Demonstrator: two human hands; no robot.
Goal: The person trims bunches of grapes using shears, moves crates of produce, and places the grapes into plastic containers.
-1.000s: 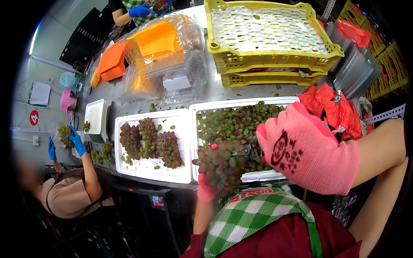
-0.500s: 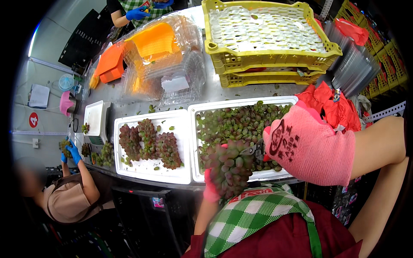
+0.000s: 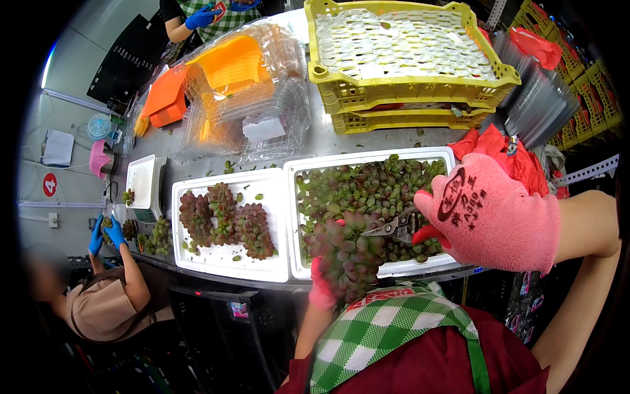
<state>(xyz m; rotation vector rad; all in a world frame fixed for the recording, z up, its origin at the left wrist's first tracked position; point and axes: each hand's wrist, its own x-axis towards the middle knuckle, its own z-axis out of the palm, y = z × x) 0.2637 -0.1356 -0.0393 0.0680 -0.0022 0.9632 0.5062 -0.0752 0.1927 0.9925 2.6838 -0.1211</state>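
My left hand (image 3: 321, 289), in a pink glove, is closed on a dark red-green grape bunch (image 3: 346, 256), which hides most of its fingers. My right hand (image 3: 485, 213), in a pink glove with dark print, grips small scissors (image 3: 394, 230). Their blades are apart, with the tips at the bunch's upper right side. Beneath the scissors is a white tray (image 3: 291, 223) full of loose grapes (image 3: 367, 187). To its left, a second white tray (image 3: 275, 213) holds three grape bunches (image 3: 223, 217) and some loose grapes.
Yellow crates (image 3: 413, 95) lined with white padding are stacked at the back. Clear plastic boxes (image 3: 279, 108) stand left of them, a red bag (image 3: 499, 151) right. A scale (image 3: 146, 184) stands at left. Blue-gloved co-workers' hands (image 3: 113, 233) hold grapes at far left; another person is behind.
My right hand has drawn back slightly to the right with the scissors, and the blades have spread. The grape bunch stays almost in place in my left hand.
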